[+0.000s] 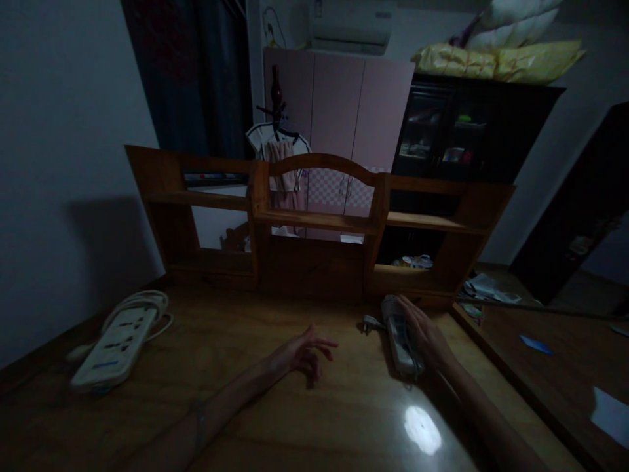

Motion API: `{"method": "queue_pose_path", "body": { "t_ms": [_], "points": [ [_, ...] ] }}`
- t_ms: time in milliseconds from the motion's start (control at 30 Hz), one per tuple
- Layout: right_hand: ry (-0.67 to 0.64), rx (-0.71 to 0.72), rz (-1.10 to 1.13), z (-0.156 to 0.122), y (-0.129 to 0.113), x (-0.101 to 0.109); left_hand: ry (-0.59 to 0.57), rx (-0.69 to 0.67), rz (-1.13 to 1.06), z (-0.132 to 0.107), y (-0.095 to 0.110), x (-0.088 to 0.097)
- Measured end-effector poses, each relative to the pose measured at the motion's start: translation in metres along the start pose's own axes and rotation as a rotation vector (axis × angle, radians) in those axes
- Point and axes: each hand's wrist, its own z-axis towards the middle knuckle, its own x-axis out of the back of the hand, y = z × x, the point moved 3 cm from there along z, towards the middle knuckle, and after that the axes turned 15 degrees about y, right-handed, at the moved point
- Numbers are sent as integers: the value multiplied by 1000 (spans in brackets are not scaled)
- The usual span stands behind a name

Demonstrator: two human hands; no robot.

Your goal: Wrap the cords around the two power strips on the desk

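Note:
My right hand (427, 333) lies along the right side of a pale power strip (405, 357) on the wooden tabletop. Its fingers are stretched out and touch the strip's far end; the thumb is hard to see. A cord appears to be bundled along this strip, and a plug (372, 322) sticks out to its left. My left hand (308, 354) hovers over the middle of the table, fingers apart and slightly bent, holding nothing. Farther left, a white power strip (115, 347) rests near the wall with its white cable (147, 303) coiled behind it.
A wooden shelf unit (319, 221) with several compartments stands along the table's back edge. Bright light reflects off the tabletop (344, 419) at the front right. On the right is a lower brown surface (540, 380) with a blue card (535, 344) and white paper (610, 414).

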Motion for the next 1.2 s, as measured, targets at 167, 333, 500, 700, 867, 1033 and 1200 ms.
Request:
{"method": "queue_pose_path", "body": {
  "t_ms": [167, 333, 500, 700, 867, 1033, 1200],
  "points": [
    [-139, 117, -83, 0, -2, -8, -27, 14, -28, 0, 0, 0],
    [-164, 133, -136, 0, 2, -9, -10, 7, -39, 3, -5, 5],
    [-160, 140, -163, -1, 5, -9, 9, 10, -29, 6, -7, 7],
    [-97, 154, -143, -2, -7, -4, 31, 1, 4, 1, 0, 3],
    [135, 99, -195, 0, -12, 18, 39, -2, 6, -4, 4, 1],
    [127, 15, -333, -3, 3, 29, 35, 1, -15, -3, 2, 1],
    [-70, -21, -301, -2, 11, 18, 32, 0, -11, 0, 0, 3]
  ]
}}
